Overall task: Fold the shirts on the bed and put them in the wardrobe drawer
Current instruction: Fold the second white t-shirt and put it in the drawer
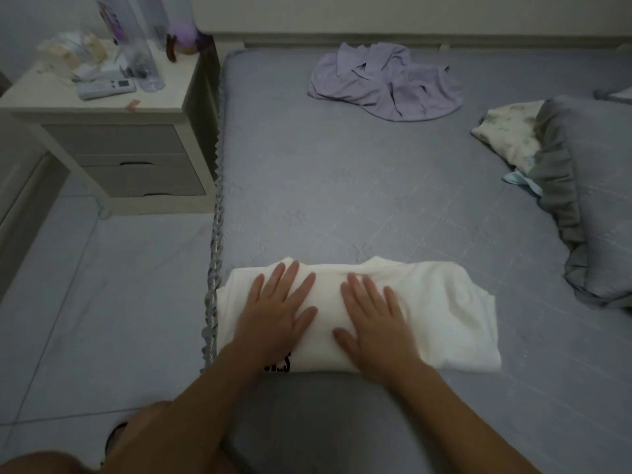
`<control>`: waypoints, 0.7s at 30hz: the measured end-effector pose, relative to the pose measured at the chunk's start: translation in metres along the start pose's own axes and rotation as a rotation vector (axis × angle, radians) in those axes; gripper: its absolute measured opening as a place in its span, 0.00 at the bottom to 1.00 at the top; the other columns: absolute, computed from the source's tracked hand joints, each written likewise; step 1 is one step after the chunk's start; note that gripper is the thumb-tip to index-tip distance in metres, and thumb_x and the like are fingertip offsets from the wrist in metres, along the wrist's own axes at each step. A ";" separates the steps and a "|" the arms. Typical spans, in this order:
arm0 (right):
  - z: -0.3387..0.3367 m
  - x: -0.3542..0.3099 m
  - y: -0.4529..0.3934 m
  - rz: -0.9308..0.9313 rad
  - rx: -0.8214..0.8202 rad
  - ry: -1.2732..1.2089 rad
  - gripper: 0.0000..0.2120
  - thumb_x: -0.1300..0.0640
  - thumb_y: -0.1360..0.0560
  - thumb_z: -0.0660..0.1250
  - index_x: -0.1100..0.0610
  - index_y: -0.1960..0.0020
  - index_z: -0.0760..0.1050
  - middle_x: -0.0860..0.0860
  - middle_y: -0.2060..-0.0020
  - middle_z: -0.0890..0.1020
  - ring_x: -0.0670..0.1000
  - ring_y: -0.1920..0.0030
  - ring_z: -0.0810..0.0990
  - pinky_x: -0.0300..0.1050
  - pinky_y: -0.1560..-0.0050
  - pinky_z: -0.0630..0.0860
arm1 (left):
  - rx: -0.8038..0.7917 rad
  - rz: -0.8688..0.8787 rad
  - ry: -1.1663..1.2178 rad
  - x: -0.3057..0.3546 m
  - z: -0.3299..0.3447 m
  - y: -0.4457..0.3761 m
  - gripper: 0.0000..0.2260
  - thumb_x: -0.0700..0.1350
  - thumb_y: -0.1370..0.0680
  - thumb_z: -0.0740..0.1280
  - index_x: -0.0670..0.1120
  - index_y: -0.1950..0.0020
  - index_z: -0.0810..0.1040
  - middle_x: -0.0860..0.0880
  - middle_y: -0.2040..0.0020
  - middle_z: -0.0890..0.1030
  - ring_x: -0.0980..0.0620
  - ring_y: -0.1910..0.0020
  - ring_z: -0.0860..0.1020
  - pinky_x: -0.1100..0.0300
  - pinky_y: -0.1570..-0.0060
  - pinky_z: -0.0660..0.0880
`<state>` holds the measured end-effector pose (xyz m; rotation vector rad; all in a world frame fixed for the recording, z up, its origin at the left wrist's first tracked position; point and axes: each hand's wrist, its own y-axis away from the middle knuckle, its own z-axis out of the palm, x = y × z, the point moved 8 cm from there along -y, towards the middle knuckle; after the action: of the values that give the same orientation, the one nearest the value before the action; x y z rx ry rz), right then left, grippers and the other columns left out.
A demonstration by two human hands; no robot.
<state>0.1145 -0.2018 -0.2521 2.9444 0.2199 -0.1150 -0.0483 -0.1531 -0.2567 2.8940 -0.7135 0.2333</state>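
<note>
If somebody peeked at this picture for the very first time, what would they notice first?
Probably the two hands, left hand and right hand, pressing flat on a folded white shirt at the near edge of the bed. Next, the crumpled purple shirt lying far back on the bed, and the cluttered nightstand beside the bed on the left.

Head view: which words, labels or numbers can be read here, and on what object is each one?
White shirt: black print at the near edge, partly covered by the left hand, not readable.
Remote control on the nightstand: display too small to read.
Nothing else carries text.
</note>
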 end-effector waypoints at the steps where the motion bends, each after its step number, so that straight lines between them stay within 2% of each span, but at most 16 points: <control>1: 0.001 0.020 0.003 0.049 0.008 0.019 0.36 0.36 0.20 0.47 0.53 0.19 0.42 0.50 0.20 0.40 0.53 0.21 0.38 0.54 0.24 0.33 | -0.014 -0.031 -0.014 -0.011 0.003 -0.002 0.31 0.65 0.22 0.38 0.57 0.20 0.47 0.51 0.19 0.43 0.47 0.20 0.43 0.47 0.24 0.42; 4: -0.007 0.065 0.016 0.125 0.031 0.028 0.38 0.35 0.23 0.41 0.55 0.19 0.44 0.52 0.20 0.43 0.54 0.21 0.39 0.49 0.24 0.31 | -0.052 -0.062 -0.042 -0.027 0.005 -0.005 0.34 0.67 0.24 0.34 0.56 0.20 0.42 0.51 0.19 0.40 0.46 0.21 0.41 0.49 0.24 0.43; 7: -0.010 0.089 0.025 0.170 0.030 0.029 0.39 0.35 0.24 0.38 0.56 0.19 0.44 0.53 0.20 0.44 0.53 0.20 0.41 0.48 0.24 0.31 | -0.073 -0.130 -0.029 -0.041 0.005 0.005 0.34 0.67 0.25 0.33 0.56 0.20 0.39 0.50 0.20 0.38 0.47 0.21 0.39 0.47 0.24 0.41; 11: -0.010 0.123 0.035 0.266 0.044 0.053 0.37 0.36 0.23 0.38 0.54 0.19 0.44 0.52 0.20 0.45 0.53 0.20 0.41 0.54 0.22 0.37 | -0.117 -0.266 -0.005 -0.075 0.007 0.024 0.30 0.66 0.21 0.36 0.58 0.21 0.35 0.53 0.20 0.37 0.48 0.21 0.39 0.42 0.24 0.43; 14: -0.014 0.151 0.043 0.410 0.061 0.002 0.33 0.40 0.20 0.42 0.54 0.19 0.43 0.52 0.19 0.46 0.54 0.20 0.45 0.59 0.23 0.41 | -0.181 -0.312 0.052 -0.087 0.011 0.033 0.28 0.62 0.19 0.41 0.57 0.21 0.36 0.51 0.20 0.38 0.47 0.21 0.40 0.40 0.25 0.47; 16: -0.019 0.168 0.053 0.543 0.076 -0.107 0.31 0.43 0.18 0.46 0.55 0.20 0.45 0.54 0.20 0.50 0.56 0.21 0.49 0.61 0.23 0.46 | -0.200 -0.319 0.032 -0.088 0.005 0.030 0.28 0.60 0.18 0.45 0.55 0.20 0.41 0.49 0.19 0.42 0.46 0.21 0.43 0.40 0.25 0.47; 18: -0.030 0.173 0.068 0.667 0.125 -0.257 0.31 0.43 0.18 0.50 0.59 0.22 0.52 0.57 0.22 0.58 0.58 0.23 0.56 0.62 0.25 0.52 | -0.166 -0.266 -0.045 -0.081 -0.011 0.015 0.27 0.58 0.19 0.52 0.51 0.22 0.53 0.48 0.20 0.51 0.45 0.22 0.50 0.38 0.26 0.48; 20: -0.039 0.166 0.092 0.816 0.276 -0.408 0.33 0.41 0.23 0.54 0.63 0.28 0.61 0.62 0.29 0.67 0.62 0.30 0.66 0.62 0.29 0.61 | -0.143 -0.203 -0.062 -0.069 -0.029 -0.005 0.26 0.55 0.25 0.60 0.50 0.28 0.62 0.47 0.27 0.65 0.46 0.27 0.61 0.37 0.26 0.50; 21: -0.041 0.159 0.108 0.916 0.368 -0.482 0.36 0.39 0.27 0.57 0.63 0.28 0.62 0.63 0.31 0.68 0.64 0.32 0.67 0.62 0.31 0.62 | -0.167 -0.194 -0.018 -0.064 -0.034 -0.013 0.28 0.55 0.28 0.62 0.52 0.29 0.64 0.47 0.31 0.70 0.46 0.30 0.66 0.37 0.27 0.50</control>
<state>0.2907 -0.2767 -0.2072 2.8945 -1.2972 -0.7605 -0.1021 -0.1070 -0.2368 2.7828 -0.4276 0.1181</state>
